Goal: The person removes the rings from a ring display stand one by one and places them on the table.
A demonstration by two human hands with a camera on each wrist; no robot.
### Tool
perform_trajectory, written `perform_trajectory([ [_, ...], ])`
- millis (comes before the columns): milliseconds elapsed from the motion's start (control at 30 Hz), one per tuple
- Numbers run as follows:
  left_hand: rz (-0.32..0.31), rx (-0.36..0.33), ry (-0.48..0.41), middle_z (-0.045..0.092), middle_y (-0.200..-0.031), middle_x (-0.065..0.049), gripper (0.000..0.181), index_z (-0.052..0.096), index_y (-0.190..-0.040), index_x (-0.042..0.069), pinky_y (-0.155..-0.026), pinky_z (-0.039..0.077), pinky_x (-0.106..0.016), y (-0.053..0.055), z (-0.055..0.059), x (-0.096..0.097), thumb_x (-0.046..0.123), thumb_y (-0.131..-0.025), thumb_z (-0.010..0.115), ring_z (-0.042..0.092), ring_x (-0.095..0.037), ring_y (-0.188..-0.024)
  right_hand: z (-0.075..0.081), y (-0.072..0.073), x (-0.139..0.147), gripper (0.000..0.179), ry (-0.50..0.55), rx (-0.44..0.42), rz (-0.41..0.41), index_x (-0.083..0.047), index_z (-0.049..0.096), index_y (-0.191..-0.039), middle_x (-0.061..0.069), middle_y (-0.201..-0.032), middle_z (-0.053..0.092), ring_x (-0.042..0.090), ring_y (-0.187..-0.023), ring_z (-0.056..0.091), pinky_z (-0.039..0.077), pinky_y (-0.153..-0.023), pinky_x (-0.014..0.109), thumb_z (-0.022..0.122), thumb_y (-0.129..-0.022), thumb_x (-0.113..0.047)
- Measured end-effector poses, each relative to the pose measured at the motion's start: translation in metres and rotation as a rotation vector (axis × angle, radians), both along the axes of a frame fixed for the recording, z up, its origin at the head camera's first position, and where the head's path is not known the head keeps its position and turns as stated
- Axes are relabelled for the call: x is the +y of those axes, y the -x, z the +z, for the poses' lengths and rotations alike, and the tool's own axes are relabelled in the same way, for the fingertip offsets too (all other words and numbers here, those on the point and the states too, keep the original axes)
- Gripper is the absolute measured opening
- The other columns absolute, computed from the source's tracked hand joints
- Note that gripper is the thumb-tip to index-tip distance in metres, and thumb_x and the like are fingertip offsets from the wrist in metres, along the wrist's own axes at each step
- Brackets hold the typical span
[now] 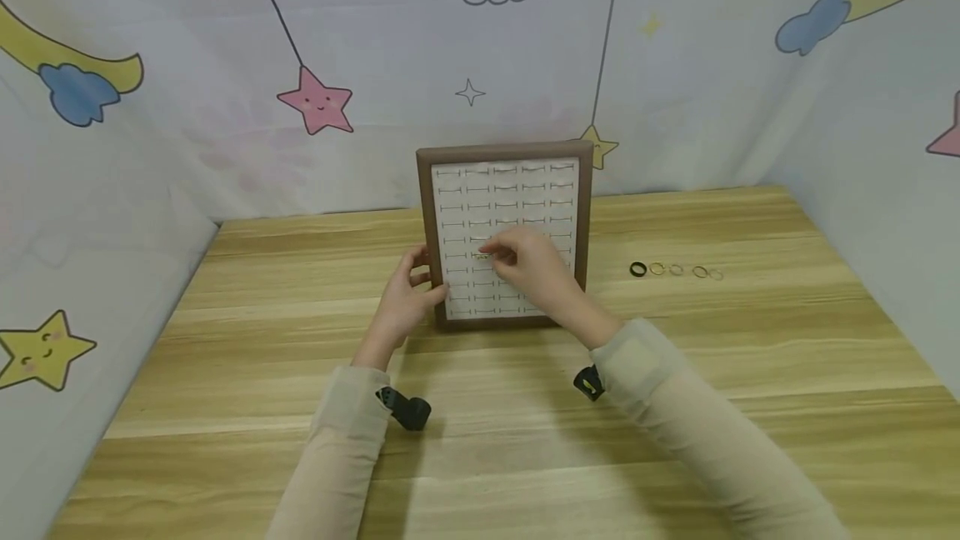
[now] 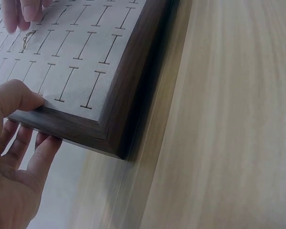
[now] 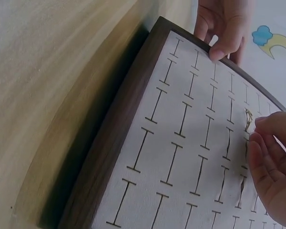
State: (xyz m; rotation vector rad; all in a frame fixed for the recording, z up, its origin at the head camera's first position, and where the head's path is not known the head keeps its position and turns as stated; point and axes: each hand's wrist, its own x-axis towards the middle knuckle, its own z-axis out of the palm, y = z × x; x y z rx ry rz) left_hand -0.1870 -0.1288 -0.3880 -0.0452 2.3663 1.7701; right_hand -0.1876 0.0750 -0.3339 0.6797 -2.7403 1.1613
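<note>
A brown-framed ring display board (image 1: 510, 323) stands propped on the table, its white panel cut with rows of slots. My left hand (image 1: 405, 302) grips its left edge, thumb on the front and fingers behind, as the left wrist view also shows. A gold ring (image 3: 248, 120) sits in one of the slots, left of the panel's middle in the head view. Right beside it is my right hand (image 1: 528, 265), with thumb and fingertips close to the panel. In the left wrist view, those fingertips (image 2: 27, 12) show a small gap from the ring.
On the wooden table (image 1: 262, 273), right of the board, several rings lie in a row, a black ring (image 1: 638, 269) nearest it and thin metal ones (image 1: 701, 272) farther right. A patterned cloth backdrop (image 1: 397, 48) rises behind the board and along both sides.
</note>
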Motion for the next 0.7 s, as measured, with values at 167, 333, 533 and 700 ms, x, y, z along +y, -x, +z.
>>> perform_trajectory([
  [167, 0.003, 0.001, -0.001, 0.033, -0.149, -0.013, 0.070, 0.026, -0.149, 0.014, -0.105, 0.044, -0.048, 0.000, 0.001, 0.000, 0.003, -0.089, 0.060, 0.039, -0.034, -0.135, -0.002, -0.002, -0.006, 0.020, -0.043, 0.043, -0.011, -0.003, 0.071, -0.103, 0.010, -0.103, 0.070, 0.020, -0.093, 0.066, 0.056, -0.083, 0.029, 0.061, -0.087, 0.002],
  [333, -0.003, 0.000, -0.003, 0.032, -0.149, -0.014, 0.071, 0.025, -0.150, 0.013, -0.105, 0.044, -0.048, 0.000, 0.002, 0.001, 0.002, -0.089, 0.061, 0.038, -0.035, -0.135, -0.005, -0.005, -0.010, 0.019, -0.152, 0.151, -0.031, -0.006, 0.071, -0.102, 0.006, -0.101, 0.070, 0.018, -0.093, 0.066, 0.056, -0.080, 0.027, 0.062, -0.088, 0.001],
  [533, -0.001, 0.002, 0.001, 0.032, -0.149, -0.014, 0.071, 0.024, -0.150, 0.013, -0.105, 0.044, -0.048, 0.000, 0.002, 0.000, 0.002, -0.089, 0.060, 0.038, -0.034, -0.135, -0.012, -0.005, -0.015, 0.015, -0.188, 0.267, -0.062, -0.008, 0.072, -0.099, 0.004, -0.097, 0.070, 0.018, -0.090, 0.067, 0.057, -0.076, 0.026, 0.063, -0.089, -0.002],
  [700, -0.004, 0.005, 0.001, 0.032, -0.149, -0.014, 0.071, 0.025, -0.150, 0.013, -0.105, 0.044, -0.048, 0.000, 0.001, 0.001, 0.002, -0.089, 0.061, 0.039, -0.035, -0.135, -0.015, -0.004, -0.017, 0.013, -0.195, 0.315, -0.080, -0.009, 0.072, -0.097, 0.004, -0.095, 0.070, 0.018, -0.089, 0.066, 0.057, -0.074, 0.026, 0.064, -0.089, -0.004],
])
